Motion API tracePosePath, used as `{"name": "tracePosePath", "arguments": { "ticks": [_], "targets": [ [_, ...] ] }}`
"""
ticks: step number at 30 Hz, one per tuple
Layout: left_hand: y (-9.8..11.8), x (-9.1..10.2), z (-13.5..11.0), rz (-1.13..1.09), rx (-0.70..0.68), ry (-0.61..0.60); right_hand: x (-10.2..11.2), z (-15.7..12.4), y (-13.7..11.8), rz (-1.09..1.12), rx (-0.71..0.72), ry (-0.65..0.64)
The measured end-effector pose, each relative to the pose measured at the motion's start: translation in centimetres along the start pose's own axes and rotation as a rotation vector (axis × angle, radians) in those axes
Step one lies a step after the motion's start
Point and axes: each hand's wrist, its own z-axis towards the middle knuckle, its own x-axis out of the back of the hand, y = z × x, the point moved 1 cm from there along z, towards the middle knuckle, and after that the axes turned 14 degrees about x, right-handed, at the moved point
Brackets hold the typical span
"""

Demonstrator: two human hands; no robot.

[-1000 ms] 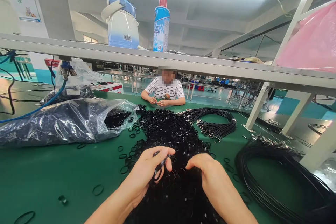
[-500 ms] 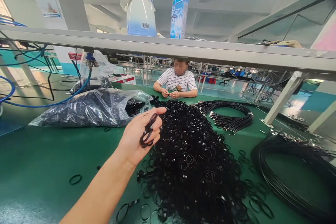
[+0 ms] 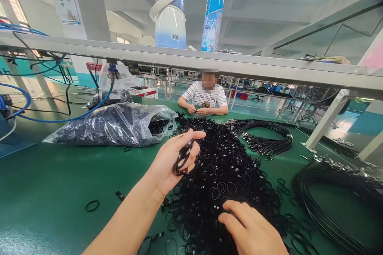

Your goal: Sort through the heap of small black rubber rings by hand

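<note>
My left hand (image 3: 176, 159) is closed around several thin black rings (image 3: 183, 157), held above the left side of a large pile of similar rings (image 3: 227, 159). Its thumb points forward and its fingers are curled. Over the near part of the pile, my right hand (image 3: 248, 223) reaches in from the bottom edge. Its thumb and forefinger are a little apart, and I see nothing between them; the other fingers are partly hidden. One loose black ring (image 3: 92, 206) lies on the green table to the left of my left forearm.
A clear plastic bag (image 3: 119, 125) of black pieces lies at left. Coiled black cables (image 3: 269, 135) and a larger coil (image 3: 329, 207) are at right. Across the table sits a person (image 3: 205, 97). A shelf beam (image 3: 191, 57) carries a jug (image 3: 170, 24) and a spray can (image 3: 212, 20).
My right hand has come into view from the bottom, over the near pile. My left hand, still closed on the rings, appears slightly farther right and lower as the view has shifted.
</note>
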Motion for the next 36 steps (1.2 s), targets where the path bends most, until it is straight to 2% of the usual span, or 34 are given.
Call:
{"name": "tracePosePath", "arguments": {
  "ticks": [5,11,13,15,17,20,23,25,27,30,36],
  "targets": [
    [0.6,0.0,-0.4,-0.011,-0.012,0.014,-0.7,1.8,-0.1,0.230,-0.079,0.004],
    [0.5,-0.3,-0.3,0.005,0.002,0.020,-4.9,1.9,-2.5,0.135,0.044,0.020],
    [0.0,-0.5,-0.1,0.024,0.029,0.016,-6.0,2.2,-2.9,0.116,-0.058,0.034],
    [-0.7,-0.8,0.2,0.049,0.072,0.009,-6.1,2.5,-2.7,0.127,-0.201,0.044],
    [-1.5,-1.1,0.6,0.076,0.123,0.001,-5.1,2.6,-1.7,0.130,-0.227,0.051],
    [-3.3,-1.7,1.3,0.122,0.210,-0.002,-2.1,2.2,0.8,0.162,-0.164,0.061],
    [-5.1,-2.2,2.0,0.180,0.310,-0.009,1.0,1.6,3.5,0.278,-0.286,0.087],
    [-6.2,-2.3,2.3,0.213,0.351,-0.006,2.3,1.4,4.7,0.340,-0.345,0.151],
    [-6.8,-2.5,2.6,0.255,0.357,0.000,2.9,1.5,5.3,0.423,-0.368,0.260],
    [-7.5,-2.9,2.8,0.331,0.349,0.002,3.1,2.0,5.1,0.569,-0.331,0.387],
    [-8.6,-3.5,2.9,0.391,0.468,0.015,2.8,2.6,4.1,0.619,-0.365,0.289]
  ]
}}
